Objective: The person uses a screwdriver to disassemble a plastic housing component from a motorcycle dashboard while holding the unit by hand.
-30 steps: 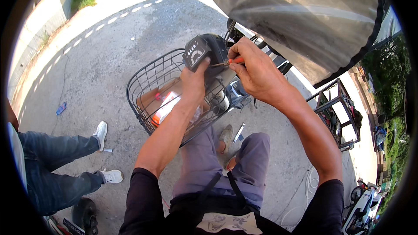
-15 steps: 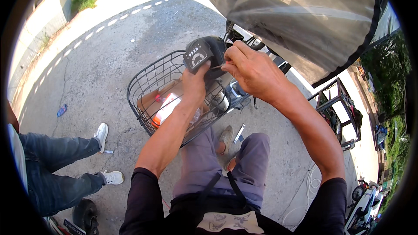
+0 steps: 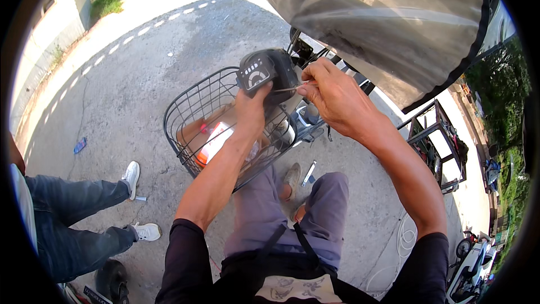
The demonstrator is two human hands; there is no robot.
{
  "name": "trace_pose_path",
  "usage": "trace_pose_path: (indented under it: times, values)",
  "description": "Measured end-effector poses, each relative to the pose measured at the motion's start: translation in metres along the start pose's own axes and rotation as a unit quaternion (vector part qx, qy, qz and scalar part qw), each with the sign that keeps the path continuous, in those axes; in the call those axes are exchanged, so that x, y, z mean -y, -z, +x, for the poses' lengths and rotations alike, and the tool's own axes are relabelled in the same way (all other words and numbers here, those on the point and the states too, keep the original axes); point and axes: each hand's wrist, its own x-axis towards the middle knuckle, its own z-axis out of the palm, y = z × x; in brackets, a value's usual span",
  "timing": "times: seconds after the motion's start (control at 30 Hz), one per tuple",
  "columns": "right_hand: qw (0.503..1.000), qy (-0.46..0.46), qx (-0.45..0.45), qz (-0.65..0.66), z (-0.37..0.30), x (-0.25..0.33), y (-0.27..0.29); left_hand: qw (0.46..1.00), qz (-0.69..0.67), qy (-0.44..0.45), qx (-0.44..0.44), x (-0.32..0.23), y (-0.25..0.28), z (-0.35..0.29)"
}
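Note:
My left hand (image 3: 251,108) grips the lower edge of a dark display panel (image 3: 256,72) with pale gauge markings, thumb on its side. The panel is tilted at the front of a rounded black housing (image 3: 286,67), above a black wire basket (image 3: 179,100). My right hand (image 3: 333,94) is to the right of it, fingers pinched round a thin screwdriver (image 3: 287,88). Its metal shaft points left at the gap behind the panel; where the tip ends is hard to see. The handle is mostly hidden by my fingers.
In the basket lie a cardboard piece (image 3: 188,130) and a white-and-orange package (image 3: 215,143). A clear rain cover (image 3: 388,17) hangs at the upper right. A person in jeans (image 3: 84,194) stands at the left. A metal frame rack (image 3: 436,146) stands at the right.
My right hand has drawn slightly to the right, and more of the screwdriver's shaft shows. My left hand keeps its hold on the display panel.

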Motion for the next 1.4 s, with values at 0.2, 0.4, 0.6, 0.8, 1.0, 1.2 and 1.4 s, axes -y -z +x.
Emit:
trace_pose_path:
  times: [0.2,0.4,0.6,0.8,1.0,1.2,1.4]
  values:
    - [1.000,-0.003,0.017,0.001,-0.008,0.003,-0.003,1.000,0.014,0.000,0.015,-0.008,-0.004,-0.004]
    - [0.987,0.040,-0.099,0.120,-0.009,0.007,-0.010,1.000,0.028,-0.010,0.011,-0.008,-0.005,-0.005]
    - [0.999,-0.004,0.009,-0.039,-0.012,-0.001,-0.011,0.999,0.026,-0.014,0.027,-0.004,0.000,-0.003]
    - [0.982,0.049,-0.125,0.132,-0.014,-0.004,-0.018,1.000,0.024,0.001,0.011,-0.004,-0.001,-0.001]
    - [0.994,-0.042,0.034,-0.100,-0.017,-0.007,-0.014,0.999,0.038,-0.006,0.005,-0.002,0.000,-0.003]
    - [0.983,0.027,-0.115,0.138,-0.021,-0.011,-0.019,0.999,0.030,-0.011,0.018,0.000,0.001,0.000]
    - [0.997,-0.040,0.015,-0.063,-0.019,-0.009,-0.015,0.999,0.043,-0.008,0.024,0.000,0.002,-0.002]
